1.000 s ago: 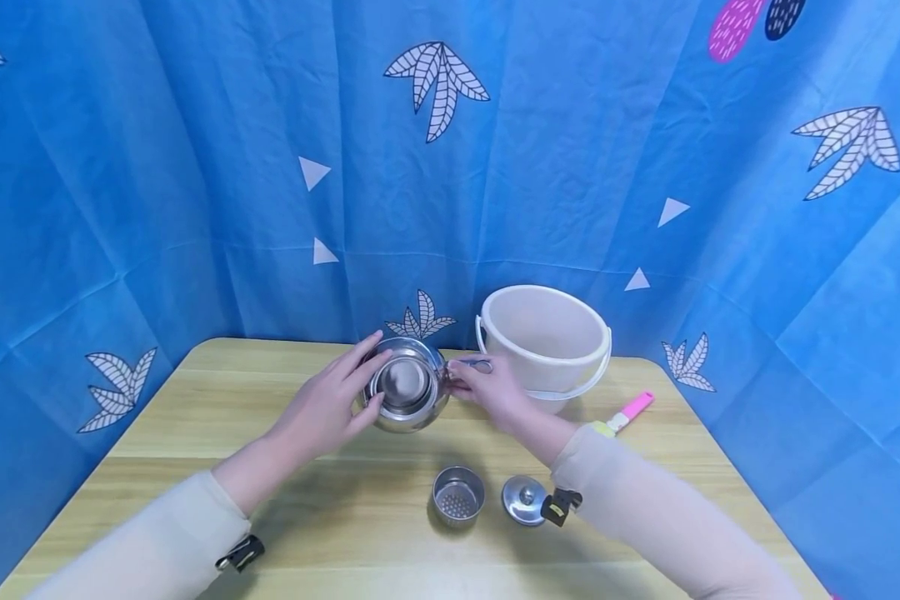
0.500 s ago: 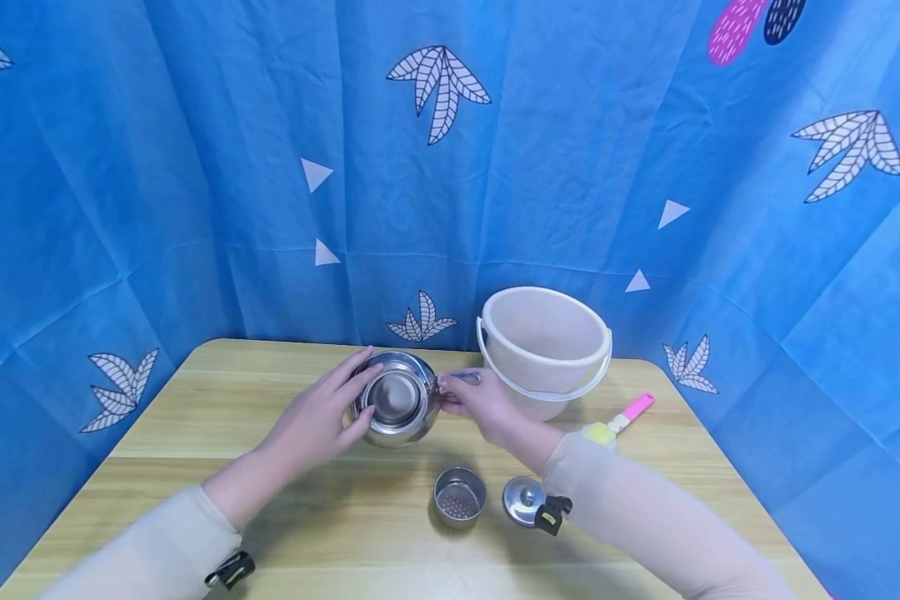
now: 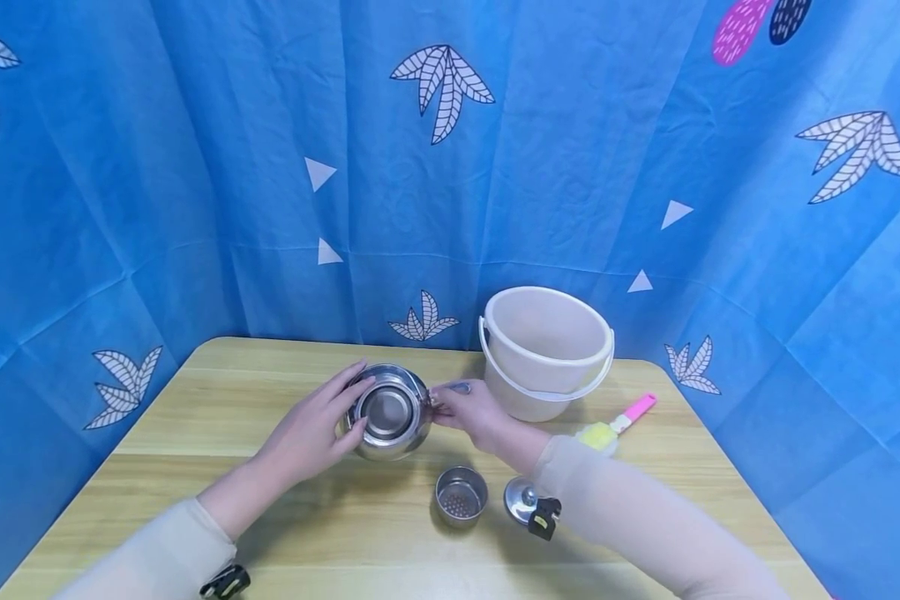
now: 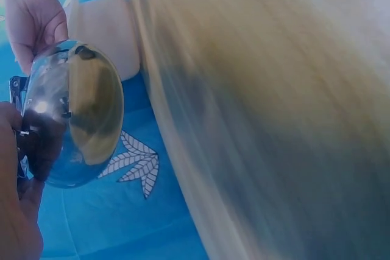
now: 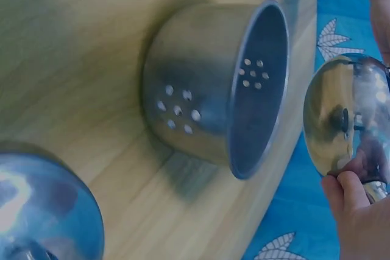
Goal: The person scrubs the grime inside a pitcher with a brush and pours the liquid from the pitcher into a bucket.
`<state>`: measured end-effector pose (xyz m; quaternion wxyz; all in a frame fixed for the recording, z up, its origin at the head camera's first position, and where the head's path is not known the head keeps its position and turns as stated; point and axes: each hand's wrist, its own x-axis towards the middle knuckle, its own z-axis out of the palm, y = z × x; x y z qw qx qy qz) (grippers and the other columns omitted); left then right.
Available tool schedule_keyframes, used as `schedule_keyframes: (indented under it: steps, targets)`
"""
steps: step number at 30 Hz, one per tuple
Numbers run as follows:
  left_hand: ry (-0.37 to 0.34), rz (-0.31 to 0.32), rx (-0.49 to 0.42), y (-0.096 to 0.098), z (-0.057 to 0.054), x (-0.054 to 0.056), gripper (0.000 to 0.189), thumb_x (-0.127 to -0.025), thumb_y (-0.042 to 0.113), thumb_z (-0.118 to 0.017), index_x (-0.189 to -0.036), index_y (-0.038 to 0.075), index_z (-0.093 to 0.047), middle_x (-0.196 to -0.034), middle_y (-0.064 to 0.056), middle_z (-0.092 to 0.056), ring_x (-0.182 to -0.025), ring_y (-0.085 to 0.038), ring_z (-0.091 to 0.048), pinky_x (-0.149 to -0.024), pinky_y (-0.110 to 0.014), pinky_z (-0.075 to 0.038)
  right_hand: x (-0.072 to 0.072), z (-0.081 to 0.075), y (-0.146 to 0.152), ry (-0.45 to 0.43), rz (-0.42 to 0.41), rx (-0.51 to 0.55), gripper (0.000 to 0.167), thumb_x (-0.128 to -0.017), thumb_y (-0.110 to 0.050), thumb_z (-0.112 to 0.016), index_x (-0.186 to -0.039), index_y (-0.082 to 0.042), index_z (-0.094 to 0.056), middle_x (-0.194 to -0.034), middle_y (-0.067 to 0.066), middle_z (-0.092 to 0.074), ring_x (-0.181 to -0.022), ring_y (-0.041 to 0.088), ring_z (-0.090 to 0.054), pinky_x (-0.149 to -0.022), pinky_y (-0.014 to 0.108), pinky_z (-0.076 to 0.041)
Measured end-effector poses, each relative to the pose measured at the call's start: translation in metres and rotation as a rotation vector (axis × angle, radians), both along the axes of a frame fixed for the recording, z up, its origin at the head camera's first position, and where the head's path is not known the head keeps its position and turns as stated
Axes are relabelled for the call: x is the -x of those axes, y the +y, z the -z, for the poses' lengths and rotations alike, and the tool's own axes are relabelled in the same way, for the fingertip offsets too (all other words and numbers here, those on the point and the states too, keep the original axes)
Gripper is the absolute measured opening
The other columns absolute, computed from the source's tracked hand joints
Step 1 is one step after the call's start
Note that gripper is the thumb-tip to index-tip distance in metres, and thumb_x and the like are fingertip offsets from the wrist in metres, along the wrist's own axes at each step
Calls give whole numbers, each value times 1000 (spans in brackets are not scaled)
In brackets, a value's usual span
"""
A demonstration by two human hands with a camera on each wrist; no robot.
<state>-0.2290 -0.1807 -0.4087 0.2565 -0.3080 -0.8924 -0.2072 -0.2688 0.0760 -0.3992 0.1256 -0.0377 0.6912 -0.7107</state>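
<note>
A shiny round steel teapot (image 3: 387,446) without its lid is held between both hands above the table, its open mouth toward the head camera. My left hand (image 3: 309,425) grips its left side, fingers spread along the rim. My right hand (image 3: 477,414) pinches the teapot at its right side, where a metal spout tip shows past the fingers. Seen from the left wrist, the teapot's polished underside (image 4: 91,108) reflects the wooden table. In front of the hands, a perforated steel strainer cup (image 3: 460,497) stands upright. Beside it lies the knobbed lid (image 3: 520,498), partly covered by the right sleeve's clip.
A white bucket (image 3: 528,392) with its handle lowered stands at the back right, close behind my right hand. A pink-handled brush (image 3: 634,408) with a yellow sponge head lies right of it. A blue curtain (image 3: 450,208) surrounds the wooden table (image 3: 330,533).
Both hands have carried the teapot a little to the left and toward the front of the table, away from the bucket. The strainer cup, lid and brush have stayed put.
</note>
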Motion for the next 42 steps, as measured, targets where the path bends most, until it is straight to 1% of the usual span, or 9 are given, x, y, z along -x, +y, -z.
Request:
schedule_keyframes:
  steps: [5,8,12,16,20,25,30,37,42]
  targets:
    - [-51,-14,8,-5,5,-2,59,-88,21,-74,-142,6,-56,-155,-14,-41,-132,-38,-51,-103,-53,-48,0,8,-4,-40,-18,21,28,-96,-2,-58,-116,19,-58,-101,26,-70,-91,29,-72,-89,42,-58]
    - [-68,-17,10,-7,7,-2,59,-88,21,-74,-142,6,-55,-155,-14,-41,-132,-39,-50,-104,-53,-47,0,11,-6,-53,-21,21,28,-96,-2,-59,-115,19,-58,-101,26,-70,-92,30,-72,-89,43,-58]
    - [-75,-19,14,-9,10,-2,59,-89,22,-74,-142,7,-55,-155,-14,-41,-131,-39,-51,-103,-54,-47,1,14,-7,-64,-26,7,28,-96,-3,-59,-115,19,-59,-101,26,-70,-93,32,-72,-89,42,-58]
    - [-75,-19,17,-9,13,0,59,-89,22,-73,-143,7,-55,-155,-13,-41,-131,-38,-52,-103,-53,-48,2,18,-7,-75,-23,2,29,-96,-3,-59,-115,18,-59,-100,24,-70,-90,28,-72,-88,40,-59]
    - [-76,-20,17,-9,14,0,57,-89,23,-72,-142,7,-56,-155,-14,-42,-130,-38,-52,-103,-52,-48,0,19,-8,-81,-28,9,29,-96,-3,-59,-115,18,-59,-99,24,-70,-88,26,-71,-88,40,-59]
    - [-105,-30,21,-11,15,-1,56,-91,25,-70,-141,7,-56,-155,-14,-42,-132,-38,-51,-105,-53,-46,-1,21,-9,-85,-34,15,28,-95,-3,-60,-112,19,-59,-100,25,-69,-90,28,-71,-89,40,-58]
    - [-132,-38,30,-12,18,-2,56,-90,23,-72,-141,7,-56,-155,-14,-41,-133,-38,-49,-106,-54,-44,-2,24,-11,-102,-33,6,28,-96,-4,-61,-114,18,-59,-103,25,-69,-96,32,-71,-90,40,-58]
    - [-156,-44,32,-13,20,-2,56,-91,25,-70,-142,7,-56,-156,-13,-40,-135,-38,-48,-108,-54,-43,-3,24,-12,-118,-36,21,30,-96,-3,-60,-116,18,-56,-106,26,-67,-99,35,-70,-92,41,-57]
    - [-166,-45,35,-14,20,-3,55,-92,26,-70,-141,7,-56,-156,-13,-41,-135,-38,-47,-108,-53,-43,-4,25,-12,-125,-51,9,28,-96,-3,-60,-114,19,-57,-104,28,-68,-101,38,-70,-90,40,-58]
